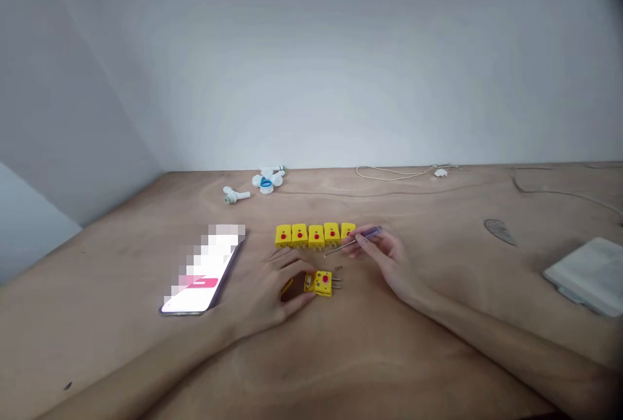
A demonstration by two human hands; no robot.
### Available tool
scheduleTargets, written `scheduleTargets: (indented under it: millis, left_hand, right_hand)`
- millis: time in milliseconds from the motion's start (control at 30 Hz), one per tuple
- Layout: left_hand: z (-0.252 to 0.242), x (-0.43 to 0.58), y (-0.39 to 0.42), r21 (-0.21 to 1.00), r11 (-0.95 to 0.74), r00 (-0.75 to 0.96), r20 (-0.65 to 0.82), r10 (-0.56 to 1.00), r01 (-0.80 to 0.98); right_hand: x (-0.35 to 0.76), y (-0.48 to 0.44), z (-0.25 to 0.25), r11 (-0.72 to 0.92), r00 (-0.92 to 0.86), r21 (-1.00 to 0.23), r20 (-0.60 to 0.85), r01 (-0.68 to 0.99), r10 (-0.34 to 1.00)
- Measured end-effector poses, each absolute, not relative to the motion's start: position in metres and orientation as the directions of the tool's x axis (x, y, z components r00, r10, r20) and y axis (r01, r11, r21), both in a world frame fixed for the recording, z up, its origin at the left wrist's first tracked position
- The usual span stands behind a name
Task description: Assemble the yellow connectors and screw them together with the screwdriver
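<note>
My left hand (282, 284) is closed with thumb and forefinger on the sides of a yellow two-pin plug (324, 284) that lies on the table. This plug has a red dot, and its metal pins point right. Another yellow piece (287, 287) shows partly under the same hand. Between the fingers of my right hand (382, 251) is a small screwdriver (372, 233) with a purplish clear handle, its thin shaft pointing left and down. The tip is above the plug, apart from it. A tiny screw (338, 268) lies just beyond the pins.
Several like yellow plugs (299, 235) stand in a row behind my hands. A lit phone (199, 284) lies at left. White plastic fittings (267, 181) and a thin cord (399, 176) are near the wall. A pale case (591, 274) sits at right on the wooden table (121, 264).
</note>
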State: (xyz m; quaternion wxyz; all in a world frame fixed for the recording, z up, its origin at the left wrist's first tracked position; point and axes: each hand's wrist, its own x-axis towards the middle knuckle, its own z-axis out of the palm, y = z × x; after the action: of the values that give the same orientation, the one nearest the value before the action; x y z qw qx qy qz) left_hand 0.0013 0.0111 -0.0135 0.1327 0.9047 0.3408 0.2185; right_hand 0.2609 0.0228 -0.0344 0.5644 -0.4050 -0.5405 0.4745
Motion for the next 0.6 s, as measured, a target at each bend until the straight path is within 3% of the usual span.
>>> scheduleTargets:
  millis: [300, 600]
  left_hand:
    - [-0.0183, -0.0004, 0.0145, 0.367, -0.704, 0.625, 0.325, 0.710, 0.609]
    - [-0.0210, 0.0008, 0.0153, 0.363, -0.688, 0.596, 0.345, 0.725, 0.628]
  right_hand:
    - [0.2703, 0.0244, -0.0444, 0.270, -0.026, -0.941, 0.281, -0.204, 0.959]
    - [0.2649, 0.0163, -0.0383, 0.207, -0.141, -0.946, 0.247, -0.250, 0.959]
